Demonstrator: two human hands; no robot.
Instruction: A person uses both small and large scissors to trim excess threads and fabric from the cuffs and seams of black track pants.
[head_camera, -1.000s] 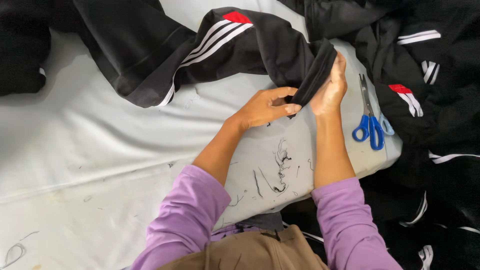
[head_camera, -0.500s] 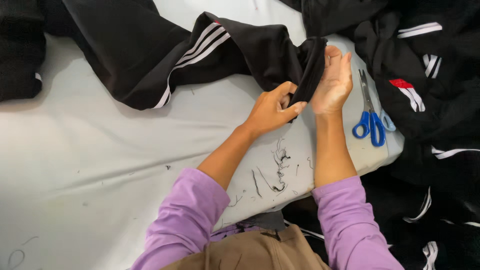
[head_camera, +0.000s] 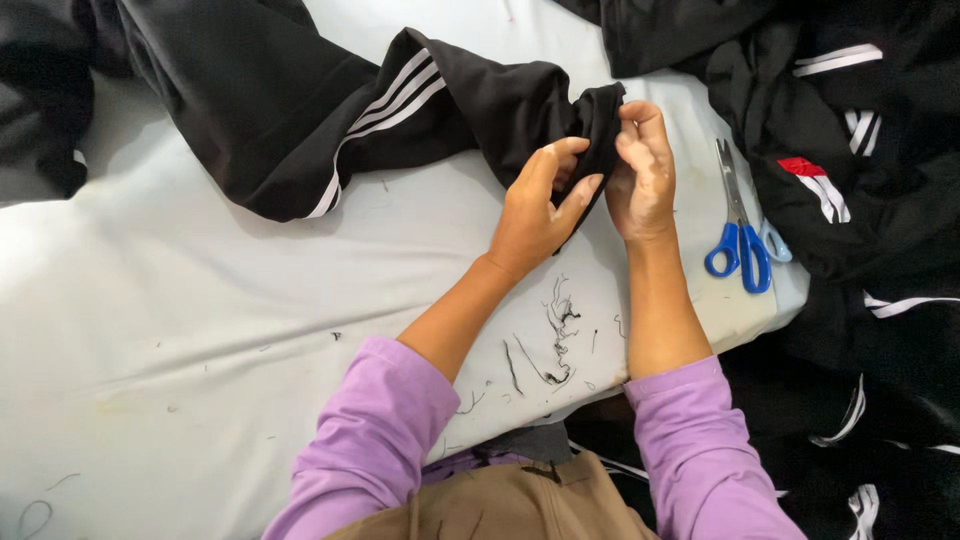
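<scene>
Both hands hold one black cuff (head_camera: 598, 130): the left hand (head_camera: 535, 205) has its grip closed on it from the near side, the right hand (head_camera: 642, 165) pinches its far edge. The cuff ends one black garment (head_camera: 300, 100) with three white stripes, spread across the pale worktop (head_camera: 200, 330). One pair of blue-handled scissors (head_camera: 738, 225) lies just right of the right hand, and loose thread scraps (head_camera: 555, 345) lie between the forearms.

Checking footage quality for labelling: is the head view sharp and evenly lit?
Head view: soft, even light, no glare; both hands sharp; the black garment loses fold detail in its dark areas; faint shadows under the scissors on the white table.
</scene>
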